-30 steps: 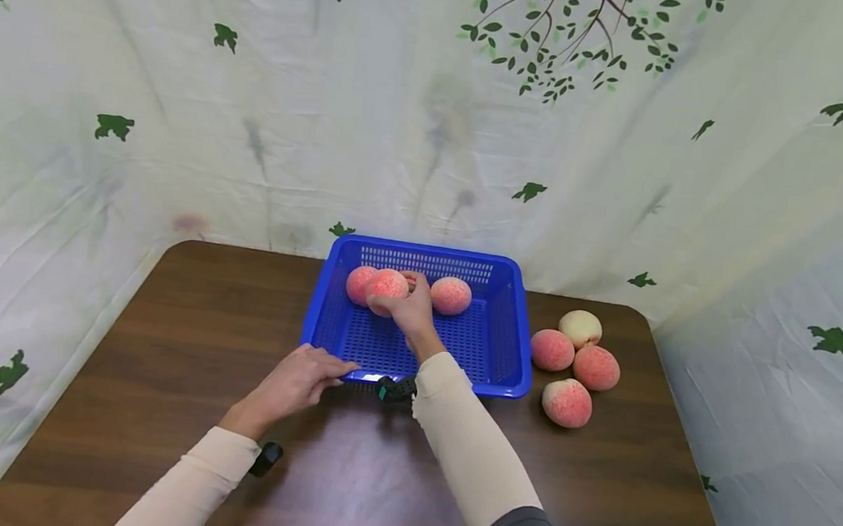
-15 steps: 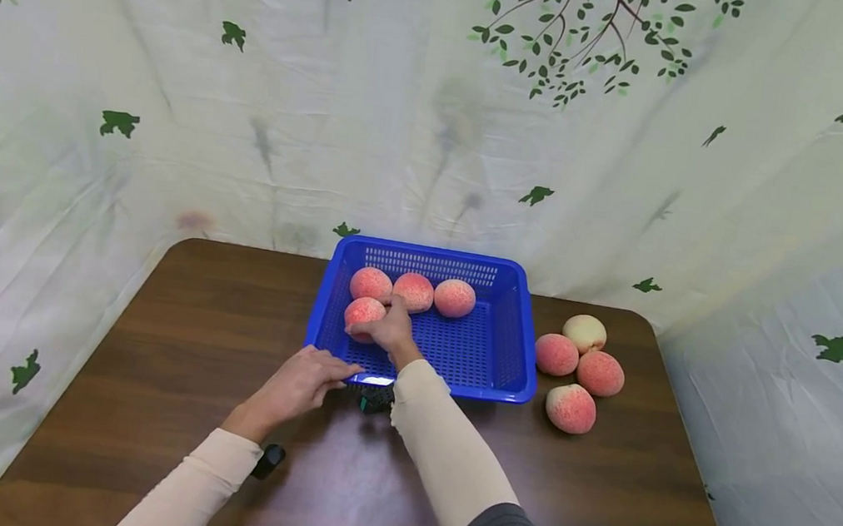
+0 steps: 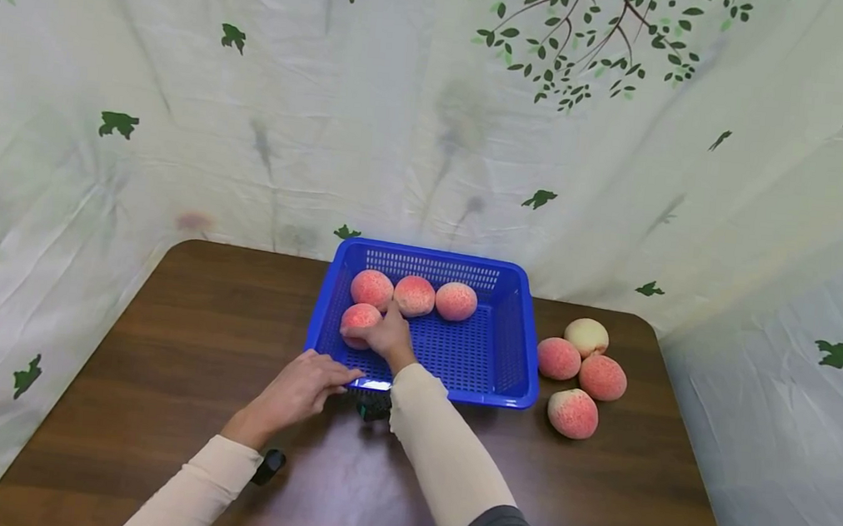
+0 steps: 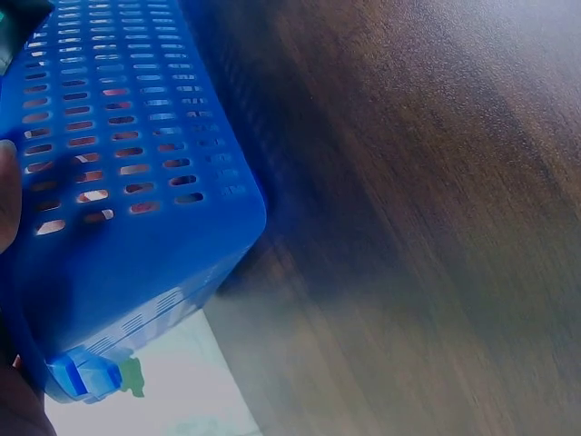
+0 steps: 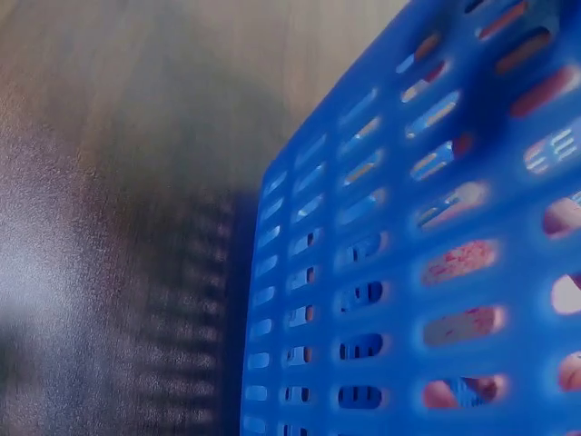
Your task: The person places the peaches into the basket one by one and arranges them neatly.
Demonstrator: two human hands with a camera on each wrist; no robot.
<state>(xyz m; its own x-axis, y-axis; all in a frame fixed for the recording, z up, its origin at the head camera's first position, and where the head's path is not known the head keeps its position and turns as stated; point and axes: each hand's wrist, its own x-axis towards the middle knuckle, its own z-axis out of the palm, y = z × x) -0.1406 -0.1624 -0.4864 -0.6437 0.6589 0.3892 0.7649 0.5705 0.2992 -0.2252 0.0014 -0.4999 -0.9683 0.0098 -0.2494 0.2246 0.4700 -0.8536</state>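
In the head view, my right hand point(image 3: 389, 335) holds a pink peach point(image 3: 360, 324) low in the front left of a blue plastic basket point(image 3: 421, 392). A row of three more peaches lies along the back of the basket: one at the left point(image 3: 371, 289), a middle peach point(image 3: 414, 296) and a right peach point(image 3: 456, 301). At the basket's front left corner my left hand point(image 3: 301, 386) grips the rim. Its fingers lie over the edge, and a fingertip point(image 4: 7, 186) shows against the outer wall in the left wrist view. The right wrist view looks at the slotted wall point(image 5: 399, 263), with peach colour behind it.
Several loose peaches lie on the brown table point(image 3: 643, 483) right of the basket: a pale peach point(image 3: 586, 337), two pink peaches, and a nearer peach point(image 3: 572, 413). A white curtain point(image 3: 403, 128) with leaf prints hangs behind the table.
My right hand has moved from over the back row toward the basket's front left, carrying a peach down with it. The left hand has stayed at the rim.
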